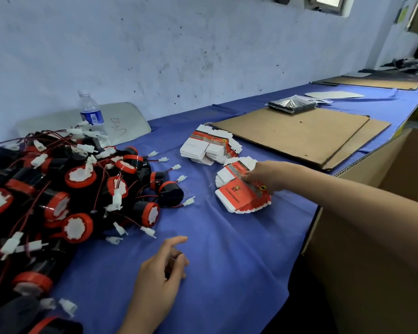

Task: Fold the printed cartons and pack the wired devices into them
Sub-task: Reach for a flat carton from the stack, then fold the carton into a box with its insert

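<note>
A big heap of wired devices [58,198], black with red rims, white connectors and thin red wires, fills the left of the blue-covered table. Two stacks of flat red-and-white printed cartons lie in the middle: a far stack [209,147] and a near fanned stack [240,195]. My right hand [263,175] reaches across onto the near stack, fingertips pinching the top flat carton. My left hand [162,268] hovers low over the cloth near the front, fingers loosely curled and apart, holding nothing.
A water bottle [92,115] stands behind the heap against the wall. Flat cardboard sheets [297,133] lie at back right with a black plastic-wrapped packet [291,104] on them. A large open cardboard box [377,225] stands at the table's right edge.
</note>
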Demonstrator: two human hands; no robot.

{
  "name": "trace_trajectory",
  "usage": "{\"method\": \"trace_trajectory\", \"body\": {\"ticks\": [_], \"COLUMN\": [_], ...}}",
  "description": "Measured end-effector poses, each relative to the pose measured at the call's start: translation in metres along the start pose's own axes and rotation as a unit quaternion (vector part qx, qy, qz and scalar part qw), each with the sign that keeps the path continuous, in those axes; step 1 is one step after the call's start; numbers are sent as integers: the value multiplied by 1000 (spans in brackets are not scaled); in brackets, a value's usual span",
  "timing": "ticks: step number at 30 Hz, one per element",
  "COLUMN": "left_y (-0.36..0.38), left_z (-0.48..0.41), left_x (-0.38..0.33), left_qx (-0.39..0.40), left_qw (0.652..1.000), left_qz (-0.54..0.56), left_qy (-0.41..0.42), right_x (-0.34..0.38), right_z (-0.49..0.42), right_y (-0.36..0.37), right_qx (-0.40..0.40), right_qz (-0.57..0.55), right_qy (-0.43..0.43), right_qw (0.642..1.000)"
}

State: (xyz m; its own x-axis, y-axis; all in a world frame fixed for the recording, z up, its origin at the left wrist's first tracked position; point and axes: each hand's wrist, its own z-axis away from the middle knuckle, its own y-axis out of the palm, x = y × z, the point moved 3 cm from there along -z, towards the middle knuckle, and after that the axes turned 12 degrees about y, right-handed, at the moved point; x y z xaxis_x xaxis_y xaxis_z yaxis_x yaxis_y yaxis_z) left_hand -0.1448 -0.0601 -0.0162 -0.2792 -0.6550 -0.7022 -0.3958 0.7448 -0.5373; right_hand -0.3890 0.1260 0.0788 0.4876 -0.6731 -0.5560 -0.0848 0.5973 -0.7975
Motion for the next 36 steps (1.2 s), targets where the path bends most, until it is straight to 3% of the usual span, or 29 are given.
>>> {"method": "trace_trajectory", "body": {"ticks": [10,18,23,30,32,34,36], "left_y": [0,0,0,0,0,0,0], "left_z": [0,-1,-1,-1,-1,-1,-1], "left_x": [1,5,6,6,6,6,5], "left_qx": [-8,-18,-19,-25,-26,-27,-39], "left_qw": [999,999,999,998,998,997,996], "left_qz": [33,31,42,53,57,59,79], "left_qy": [-23,-15,-22,-27,-30,-29,-35], "right_x": [-3,7,-18,-62,-72,-82,-85], "right_z": [-6,0,6,14,13,11,14], "right_y": [-8,-8,-30,-55,-59,-62,-65], "right_qx": [24,-169,-269,-330,-318,-260,-217], "right_qz": [5,4,-72,-238,-261,-352,-480], "right_qy": [-24,-8,31,100,137,146,117], "right_qw": [999,986,960,908,901,887,842]}}
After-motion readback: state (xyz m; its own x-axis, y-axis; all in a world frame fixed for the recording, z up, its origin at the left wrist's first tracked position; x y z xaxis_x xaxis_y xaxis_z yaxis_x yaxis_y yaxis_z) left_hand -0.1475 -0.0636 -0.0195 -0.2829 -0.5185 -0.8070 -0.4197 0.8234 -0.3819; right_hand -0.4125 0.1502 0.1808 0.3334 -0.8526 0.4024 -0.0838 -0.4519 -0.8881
